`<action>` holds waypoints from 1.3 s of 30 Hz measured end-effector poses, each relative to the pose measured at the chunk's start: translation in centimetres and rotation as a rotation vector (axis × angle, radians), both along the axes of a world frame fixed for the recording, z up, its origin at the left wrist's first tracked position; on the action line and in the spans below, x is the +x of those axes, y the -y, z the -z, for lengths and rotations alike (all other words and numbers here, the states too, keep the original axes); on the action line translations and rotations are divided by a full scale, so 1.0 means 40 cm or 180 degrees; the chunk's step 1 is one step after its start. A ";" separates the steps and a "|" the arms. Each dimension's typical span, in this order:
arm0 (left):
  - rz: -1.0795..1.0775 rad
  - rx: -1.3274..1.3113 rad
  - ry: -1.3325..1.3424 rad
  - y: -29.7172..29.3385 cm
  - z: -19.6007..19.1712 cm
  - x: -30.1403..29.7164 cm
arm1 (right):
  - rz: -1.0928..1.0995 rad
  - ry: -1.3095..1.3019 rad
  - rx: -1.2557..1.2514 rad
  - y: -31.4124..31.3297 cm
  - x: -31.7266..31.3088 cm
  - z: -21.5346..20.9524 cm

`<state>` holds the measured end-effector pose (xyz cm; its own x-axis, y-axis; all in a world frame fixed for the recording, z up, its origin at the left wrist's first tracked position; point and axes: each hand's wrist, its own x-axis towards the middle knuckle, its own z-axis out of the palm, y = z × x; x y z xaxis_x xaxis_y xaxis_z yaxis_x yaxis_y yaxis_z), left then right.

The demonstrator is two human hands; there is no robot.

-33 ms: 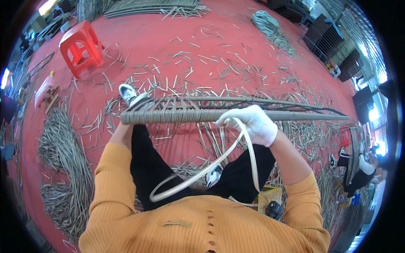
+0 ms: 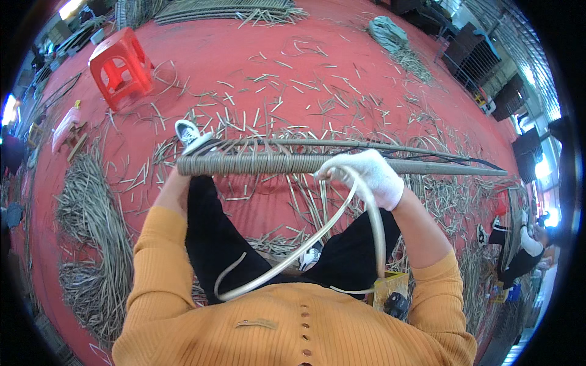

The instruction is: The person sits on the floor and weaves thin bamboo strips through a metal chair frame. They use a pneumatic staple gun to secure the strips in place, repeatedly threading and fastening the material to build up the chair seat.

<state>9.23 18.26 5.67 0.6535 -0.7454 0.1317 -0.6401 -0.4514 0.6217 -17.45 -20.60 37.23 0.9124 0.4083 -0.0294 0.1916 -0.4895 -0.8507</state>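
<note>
1. The long, narrow frame (image 2: 442, 167) lies crosswise in front of the seated person; its near rail is tightly wound with grey-brown strand (image 2: 262, 163) from the left end up to the right hand, and shows bare and tapering farther right; a thinner far bar (image 2: 342, 144) runs behind it.
2. The right hand (image 2: 366, 177), in a white knit glove, has its fingers bent over the near rail, grasping a cream strand (image 2: 268, 272); that strand hangs in a broad loop over the lap.
3. The left hand is mostly hidden behind the wrapped left end; its grip cannot be told; only the left wrist (image 2: 175, 188) shows clearly.
4. A yellow box (image 2: 390, 287) stands at the near right, beside the right arm; cut strand pieces litter the red floor (image 2: 329, 36); a loose strand heap (image 2: 91, 207) lies left.
5. Far left stands a red plastic stool (image 2: 122, 67); a co-worker (image 2: 528, 247) sits at right.
</note>
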 end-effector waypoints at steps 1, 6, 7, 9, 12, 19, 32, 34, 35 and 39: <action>-0.0823 -0.0031 -0.0126 -0.035 -0.088 0.027 | -0.0207 0.0676 -0.0247 0.007 0.010 0.000; -0.1828 -0.2628 0.0820 -0.060 -0.613 -0.029 | 0.0441 -0.0256 0.0876 0.029 0.149 -0.029; -0.1369 -0.2059 0.1262 -0.021 -0.685 -0.065 | 0.0384 -0.0149 0.0729 0.036 0.187 -0.044; -0.0405 -0.1047 0.1567 0.117 -0.743 -0.130 | 0.0504 -0.0353 0.1213 0.040 0.273 -0.071; -0.0831 0.0675 0.2248 0.253 -0.775 -0.169 | -0.0183 -0.0053 0.1239 0.046 0.356 -0.118; -0.0871 0.0733 0.2357 0.271 -0.766 -0.106 | -0.0249 0.0215 0.0396 0.005 0.404 -0.226; -0.0379 0.0636 0.1011 0.180 -0.600 -0.740 | -0.0337 -0.1345 0.0758 0.076 0.409 0.119; -0.0484 0.0643 0.0486 0.174 -0.542 -0.846 | -0.0172 -0.1697 0.0472 0.068 0.404 0.301; -0.0388 0.0617 0.0432 0.167 -0.522 -0.877 | -0.0306 -0.1910 0.0353 0.068 0.405 0.387; 0.0315 0.0856 -0.0586 0.156 -0.507 -0.914 | -0.0165 -0.0924 -0.0420 0.051 0.380 0.700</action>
